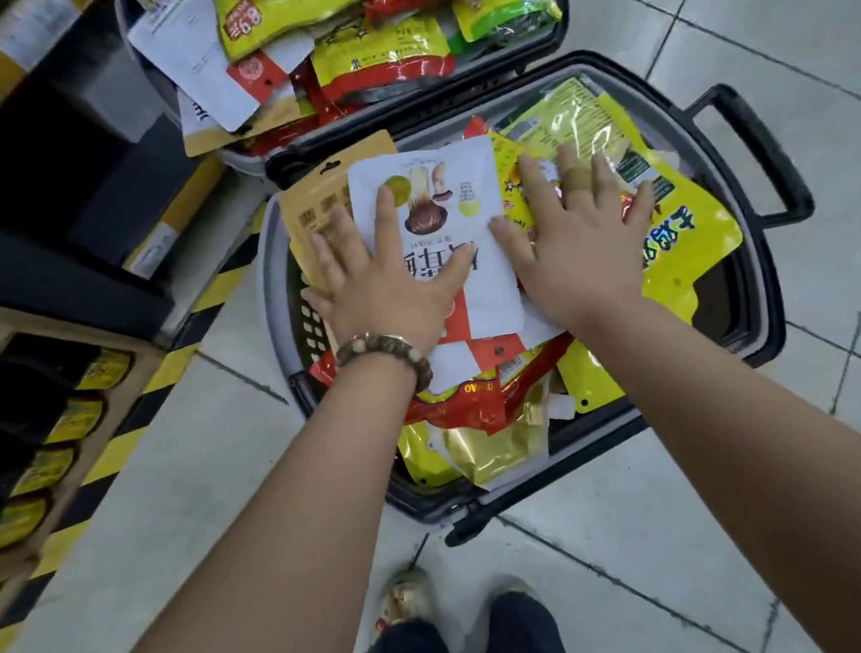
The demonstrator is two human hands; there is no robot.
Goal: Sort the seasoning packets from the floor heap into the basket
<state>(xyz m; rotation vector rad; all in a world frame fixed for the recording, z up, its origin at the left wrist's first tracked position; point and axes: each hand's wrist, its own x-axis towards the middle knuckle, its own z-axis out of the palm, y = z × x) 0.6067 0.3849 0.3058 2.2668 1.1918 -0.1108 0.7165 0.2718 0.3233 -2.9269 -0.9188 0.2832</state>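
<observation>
As the view looks down from head height, the toes of two shoes (pixel 403 599) and dark trouser legs (pixel 525 638) show at the bottom edge, standing on a pale tiled floor (pixel 743 533). Two bare forearms reach forward and down, and a brown beaded bracelet (pixel 384 355) circles the left wrist.

Just beyond the feet sits an oval grey and black plastic basket (pixel 753 270), heaped with seasoning packets. Crumpled red and gold foil packets (pixel 482 425) lie at its near end.

The left hand (pixel 384 283) lies flat on top of the pile, its grip released, fingers straight and spread. It presses a white rectangular packet printed with mushrooms (pixel 434 207). Its outer fingers reach onto a tan paper packet (pixel 315 201) that sticks out from under the white one on the left.

The right hand (pixel 574 248) is just beside it, also flat, with its grip released and fingers splayed. Its thumb touches the white packet's right edge and its other fingers press bright yellow plastic packets (pixel 679 234). A tan bandage (pixel 579 178) wraps one finger.

The basket's black handle (pixel 760 156) juts out to the right. Just beyond stands a second grey basket (pixel 515 56), piled with yellow, red and white packets (pixel 380 46). To the left, yellow and black striped tape (pixel 164 370) runs along the floor beside a low shelf holding dark bottles with yellow labels (pixel 65 422).
</observation>
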